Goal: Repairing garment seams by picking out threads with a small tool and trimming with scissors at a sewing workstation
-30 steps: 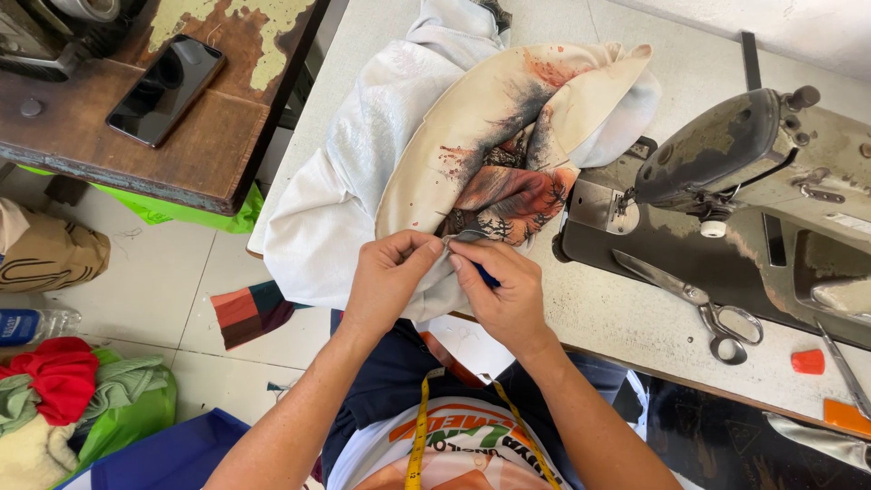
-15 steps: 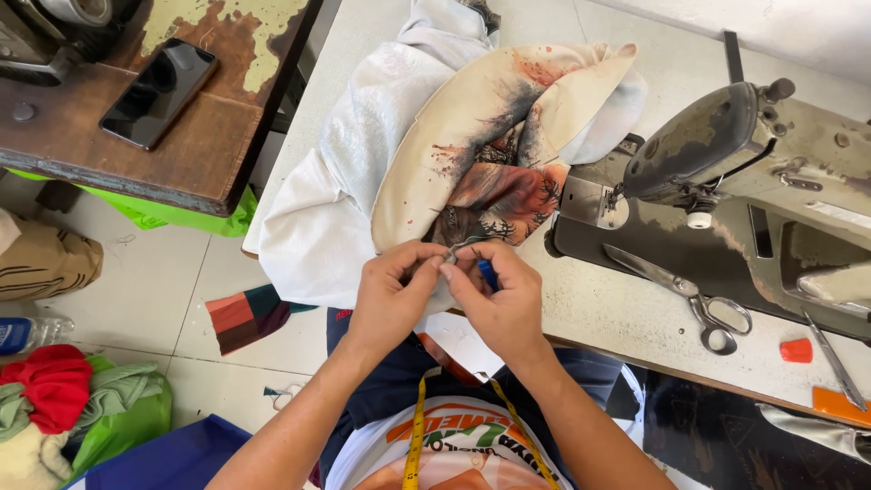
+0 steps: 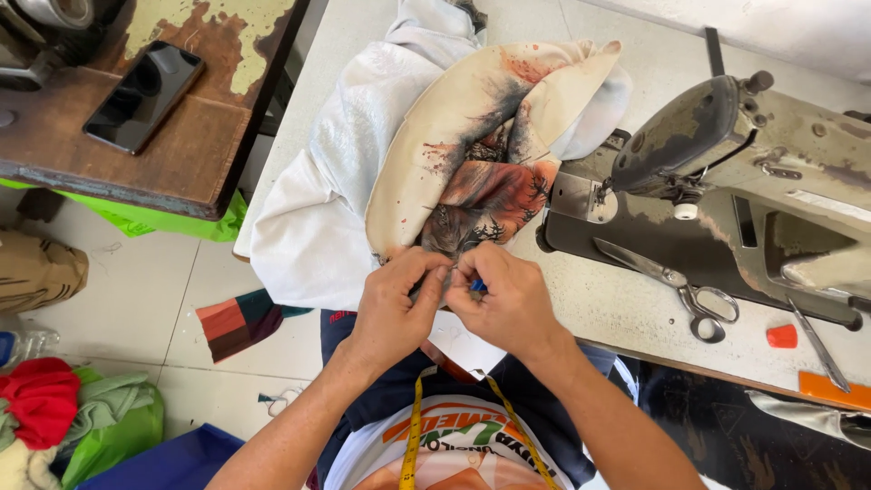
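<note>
Nearest us, our left hand [image 3: 399, 304] and right hand [image 3: 508, 299] have drawn closer together, both pinching the near edge of the printed fabric [image 3: 481, 154], the right also gripping a small blue tool [image 3: 477, 288]; beyond, scissors [image 3: 676, 286] lie beside the sewing machine [image 3: 726, 172] at far right.

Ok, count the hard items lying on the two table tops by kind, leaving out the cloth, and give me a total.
Sewing machine: 1
Scissors: 1
Phone: 1
Small orange block: 1
Flat orange strip: 1
Thin metal tool: 1
Total: 6
</note>
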